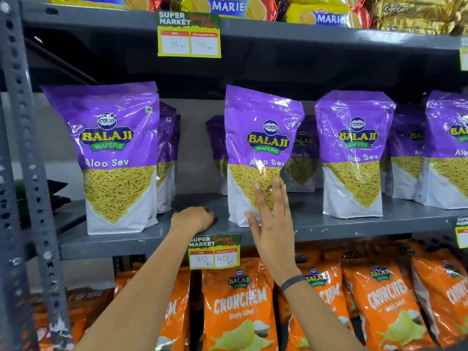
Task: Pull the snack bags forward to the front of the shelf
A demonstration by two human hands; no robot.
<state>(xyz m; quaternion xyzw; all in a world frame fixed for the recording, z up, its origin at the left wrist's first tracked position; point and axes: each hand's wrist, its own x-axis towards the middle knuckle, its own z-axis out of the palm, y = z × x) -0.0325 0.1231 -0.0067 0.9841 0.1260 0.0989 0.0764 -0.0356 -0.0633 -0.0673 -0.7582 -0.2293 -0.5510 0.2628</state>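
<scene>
Purple and white Aloo Sev snack bags stand upright on the grey middle shelf (329,225). The left bag (111,158) stands at the front edge, and the middle bag (260,148) and right bag (353,153) stand close to it. More purple bags (302,153) stand further back behind them. My right hand (271,221) is open with fingers straight, flat against the lower front of the middle bag. My left hand (193,219) rests curled on the shelf surface just left of that bag, holding nothing.
A price tag (214,252) hangs on the shelf edge below my hands. Orange Crunchem chip bags (238,305) fill the shelf below. Biscuit packs (228,6) sit on the shelf above. A grey perforated upright post (27,173) stands at the left.
</scene>
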